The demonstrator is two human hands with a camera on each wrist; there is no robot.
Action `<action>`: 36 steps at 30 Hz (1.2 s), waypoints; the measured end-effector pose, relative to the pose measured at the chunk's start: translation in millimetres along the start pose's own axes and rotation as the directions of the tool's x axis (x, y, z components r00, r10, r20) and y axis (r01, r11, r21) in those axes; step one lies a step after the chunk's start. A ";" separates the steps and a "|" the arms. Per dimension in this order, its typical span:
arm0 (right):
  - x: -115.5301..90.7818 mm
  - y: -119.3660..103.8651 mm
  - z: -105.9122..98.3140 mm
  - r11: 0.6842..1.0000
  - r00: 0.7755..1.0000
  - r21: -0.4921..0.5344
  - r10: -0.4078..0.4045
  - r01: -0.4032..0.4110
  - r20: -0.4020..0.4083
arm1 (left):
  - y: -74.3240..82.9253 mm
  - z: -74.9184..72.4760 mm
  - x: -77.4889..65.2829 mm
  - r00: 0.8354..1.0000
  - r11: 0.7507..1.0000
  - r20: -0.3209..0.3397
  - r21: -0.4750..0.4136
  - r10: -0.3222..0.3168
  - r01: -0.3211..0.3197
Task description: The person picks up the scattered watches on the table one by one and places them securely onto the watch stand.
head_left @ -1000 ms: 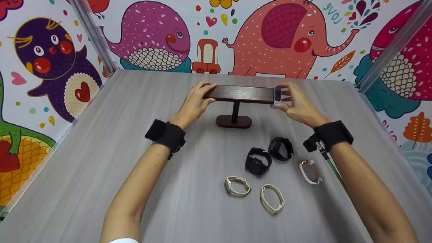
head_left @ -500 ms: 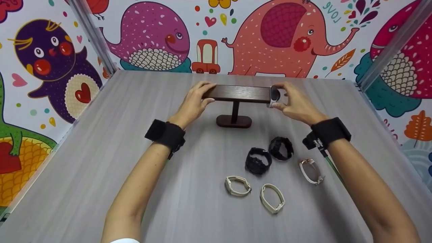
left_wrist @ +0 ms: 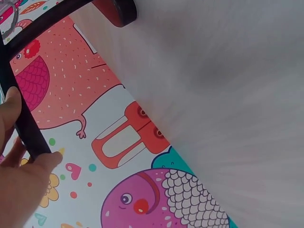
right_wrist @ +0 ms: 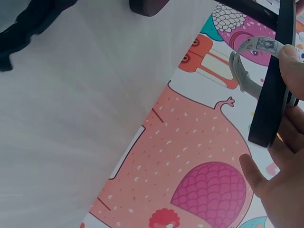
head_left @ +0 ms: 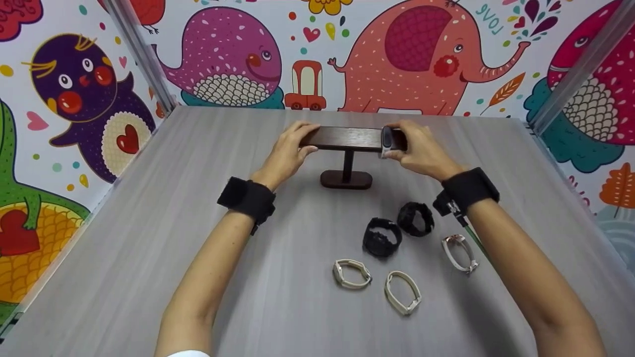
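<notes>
A dark brown T-shaped watch display stand point(head_left: 345, 138) stands upright on the table. My left hand point(head_left: 284, 153) grips the left end of its bar, thumb in front and fingers over the top. Around the bar's right part is a smart band point(head_left: 386, 140) with a dark oval screen, pinched by my right hand point(head_left: 423, 152). In the right wrist view the band's pale strap point(right_wrist: 243, 76) loops round the bar and hangs loosely beneath it. The bar's right end sticks out past the strap, partly hidden by my fingers in the head view.
Nearer me on the grey table point(head_left: 268, 297) lie two black watches point(head_left: 381, 243), a cream watch point(head_left: 351, 274), a cream band point(head_left: 402, 293) and a white watch with rose-gold trim point(head_left: 459, 254). Printed cartoon walls point(head_left: 312, 54) stand behind and at the sides.
My right hand has slid the smart band leftward along the bar, from its right end inward, so the end now shows beyond the band. The left hand keeps its grip on the stand.
</notes>
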State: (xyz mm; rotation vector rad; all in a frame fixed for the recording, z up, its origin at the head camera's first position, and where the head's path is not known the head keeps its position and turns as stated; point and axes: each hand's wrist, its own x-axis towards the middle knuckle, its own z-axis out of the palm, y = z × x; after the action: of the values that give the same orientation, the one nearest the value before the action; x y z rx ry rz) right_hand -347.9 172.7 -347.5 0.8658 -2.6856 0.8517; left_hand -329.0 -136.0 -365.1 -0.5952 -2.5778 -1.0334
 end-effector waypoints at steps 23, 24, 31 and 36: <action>22.7 -24.7 22.3 0.996 0.998 -0.059 -0.063 0.062 -0.007 | 2.3 0.1 -0.2 1.000 0.999 0.008 0.023 -0.024 0.023; 23.2 -25.5 23.3 0.996 0.998 -0.062 -0.063 0.063 -0.008 | 2.9 0.0 -0.4 1.000 0.999 0.011 0.025 -0.028 0.028; 25.7 -29.9 27.7 0.997 0.999 -0.064 -0.049 0.049 -0.007 | 5.0 -0.5 -0.1 0.999 0.999 0.012 0.027 -0.043 0.042; 25.8 -30.6 29.4 0.997 0.999 -0.058 -0.043 0.043 -0.002 | 4.1 -1.1 -0.6 0.999 0.999 0.012 0.029 -0.042 0.041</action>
State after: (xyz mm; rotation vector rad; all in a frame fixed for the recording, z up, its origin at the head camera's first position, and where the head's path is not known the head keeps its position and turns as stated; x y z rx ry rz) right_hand -351.1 123.1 -348.4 0.9050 -2.6641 0.7621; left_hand -326.3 -134.3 -362.3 -0.5447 -2.6217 -1.0064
